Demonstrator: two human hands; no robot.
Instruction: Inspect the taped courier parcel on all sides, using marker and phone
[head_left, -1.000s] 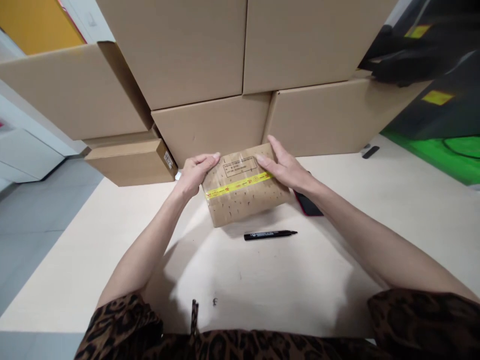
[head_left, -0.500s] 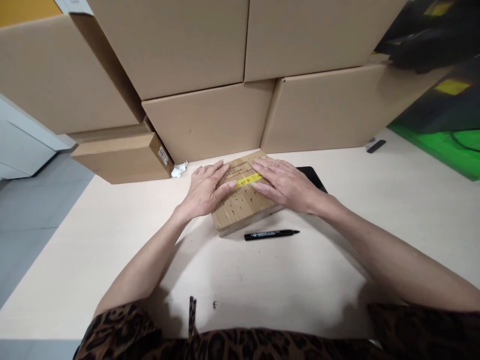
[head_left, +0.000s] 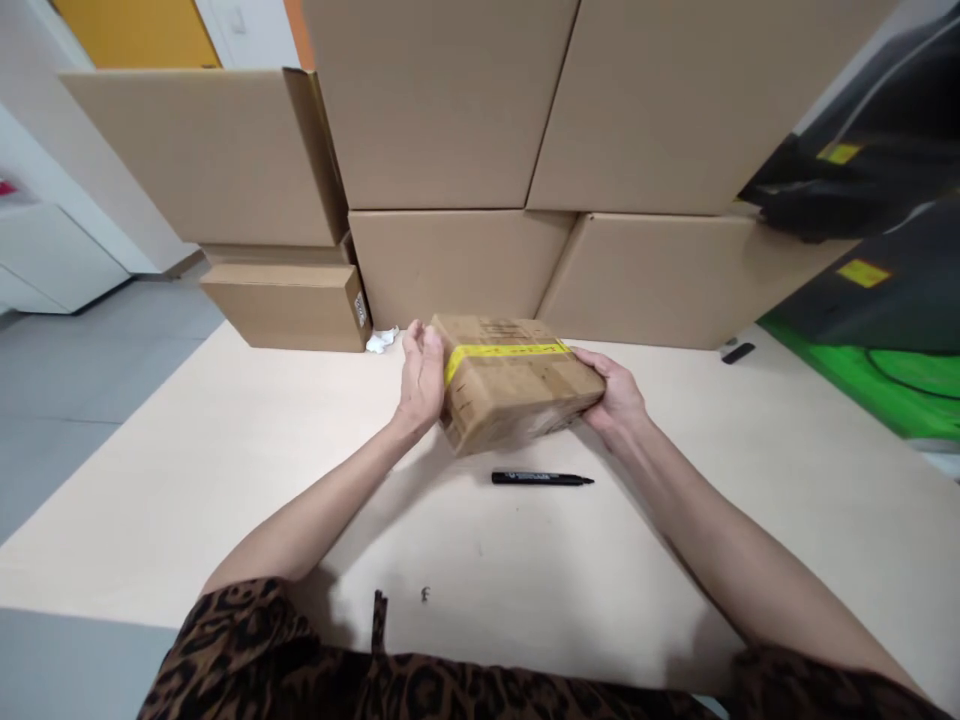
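A small brown cardboard box (head_left: 517,380) with yellow tape across it is between my hands, tilted and raised off the table. My left hand (head_left: 424,378) presses against its left end with the fingers pointing up. At the right end, my right hand (head_left: 616,396) grips the box, thumb near the top edge and the other fingers partly hidden underneath. A black marker (head_left: 541,479) lies on the table just in front of the box, its pointed end to the right.
Large cartons (head_left: 450,265) are stacked along the table's back. A flatter carton (head_left: 289,310) stands at back left, beside a crumpled white tissue (head_left: 382,340). A small black object (head_left: 739,353) lies at back right, near dark wrapped items (head_left: 885,220) and a green surface (head_left: 847,380).
Both hands lay flat on top of the box; now they hold its ends and the box is lifted and tilted. The dark flat object behind it no longer shows. The view has shifted.
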